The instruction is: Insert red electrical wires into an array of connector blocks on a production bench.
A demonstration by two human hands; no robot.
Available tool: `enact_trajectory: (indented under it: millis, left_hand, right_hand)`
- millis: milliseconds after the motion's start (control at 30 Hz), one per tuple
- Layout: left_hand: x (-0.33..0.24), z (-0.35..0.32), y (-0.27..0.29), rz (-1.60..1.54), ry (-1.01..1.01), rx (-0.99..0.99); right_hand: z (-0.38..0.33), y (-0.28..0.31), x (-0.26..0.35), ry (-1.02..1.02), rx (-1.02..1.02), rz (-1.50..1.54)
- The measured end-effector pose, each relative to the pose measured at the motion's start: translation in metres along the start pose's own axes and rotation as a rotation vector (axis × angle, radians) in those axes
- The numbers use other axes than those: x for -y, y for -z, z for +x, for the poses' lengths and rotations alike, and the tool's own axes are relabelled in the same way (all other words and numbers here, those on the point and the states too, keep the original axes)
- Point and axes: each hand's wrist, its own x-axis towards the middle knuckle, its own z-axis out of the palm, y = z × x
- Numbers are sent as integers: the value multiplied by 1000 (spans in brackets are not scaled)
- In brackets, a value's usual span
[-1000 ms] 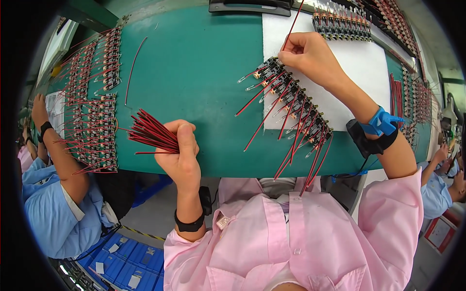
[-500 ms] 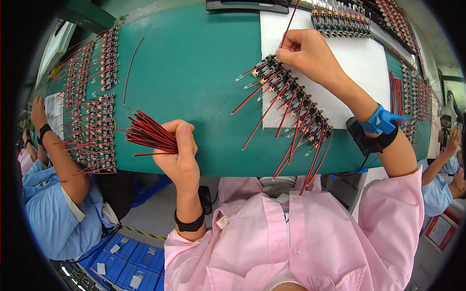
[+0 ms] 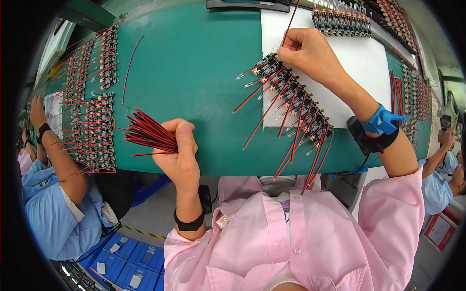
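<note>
My left hand (image 3: 180, 151) is closed around a bundle of thin red and black wires (image 3: 148, 133), whose ends fan out to the left above the green table. With thumb and fingertips, my right hand (image 3: 308, 50) pinches a single red-and-black wire (image 3: 291, 23) that points upward. Its fingertips are at the far end of a slanting strip of small black circuit boards (image 3: 293, 99), partly over a white foam sheet (image 3: 361, 68). Red wires and clear LEDs stick out from the strip toward me. The pinched wire's lower end is hidden by my fingers.
One loose wire (image 3: 129, 68) lies on the green table (image 3: 194, 63). Wired board strips (image 3: 102, 128) line the left; another strip (image 3: 342, 22) lies at the top of the foam. More wires (image 3: 397, 89) sit at right. A co-worker's arm (image 3: 63, 155) is at far left.
</note>
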Motion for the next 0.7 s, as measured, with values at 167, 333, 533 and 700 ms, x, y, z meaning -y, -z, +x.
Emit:
enact_trajectory:
  millis: [167, 333, 533, 700]
  left_hand:
    - [0, 0, 1, -2, -9, 14]
    - [0, 1, 1, 12, -16, 16]
    - [-2, 0, -2, 74, 7, 22]
    - [-2, 0, -1, 126, 13, 25]
  right_hand:
    - [0, -1, 0, 0, -2, 30]
    - [2, -2, -2, 7, -3, 8]
    - [3, -1, 2, 0, 31, -47]
    - [2, -1, 3, 32, 18, -66]
